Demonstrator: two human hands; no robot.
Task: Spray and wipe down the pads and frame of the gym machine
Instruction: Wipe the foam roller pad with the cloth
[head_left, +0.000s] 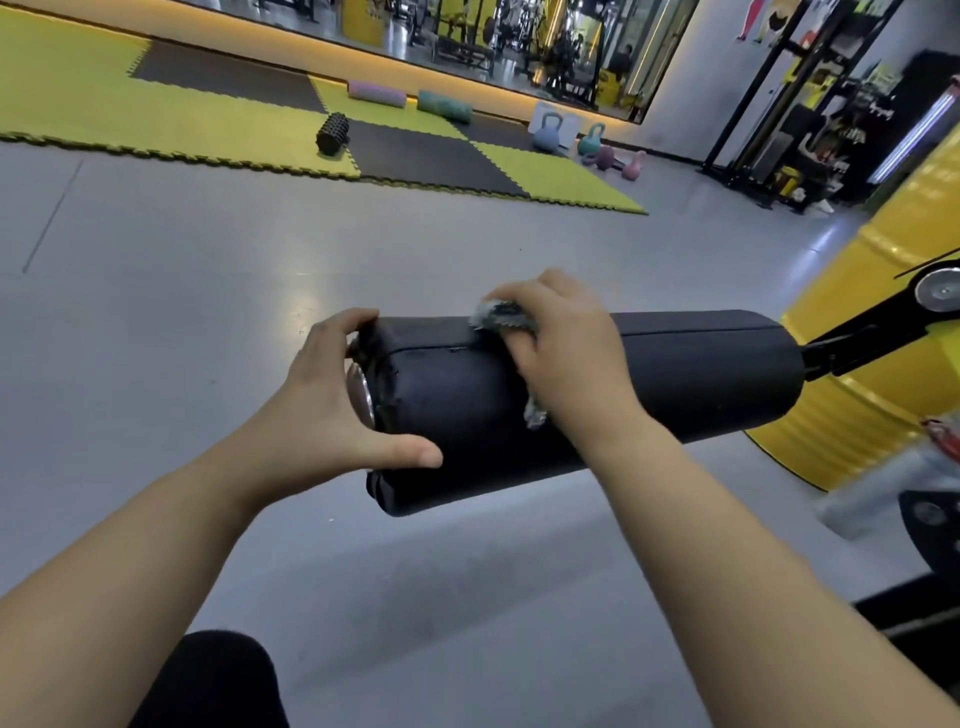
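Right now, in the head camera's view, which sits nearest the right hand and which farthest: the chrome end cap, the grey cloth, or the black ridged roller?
1. The grey cloth, held under the right hand on the pad.
2. The chrome end cap, at the pad's left end.
3. The black ridged roller, far off on the floor mats.

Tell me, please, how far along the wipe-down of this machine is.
Early, by the look of it. Done: nothing shows plainly; the pad bears no clear wet trace. In hand: the right hand holds a cloth on the pad's top near its free end, while the left hand grips that end. Left: likely the pad's stretch toward the frame, and the frame itself.
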